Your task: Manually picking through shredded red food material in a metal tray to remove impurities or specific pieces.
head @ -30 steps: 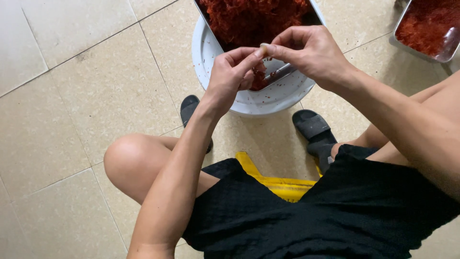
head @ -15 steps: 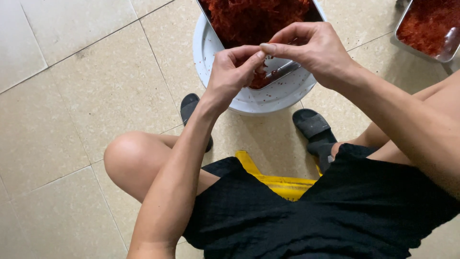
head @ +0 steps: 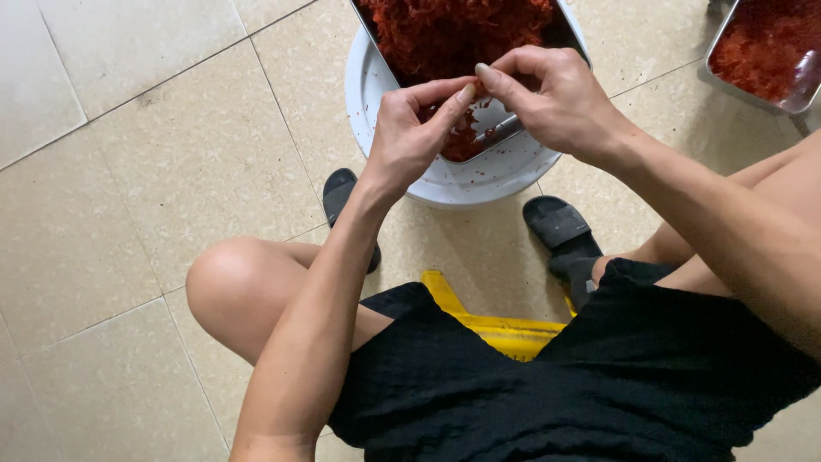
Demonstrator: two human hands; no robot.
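We were mid-pinch: our left hand [head: 410,137] and right hand [head: 556,103], fingertips closed on a small pale bit [head: 469,91] above the tray [head: 479,145] of red shreds [head: 453,34], likely needing a careful pull apart.

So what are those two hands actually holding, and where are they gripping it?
Left hand and right hand pinch one small piece between thumb and fingertips over the metal tray of red shreds; what it is cannot be told.

Both hands met above a metal tray [head: 571,34] of red shredded stuff: the left hand [head: 412,128] and right hand [head: 556,98] pinched one small piece together.
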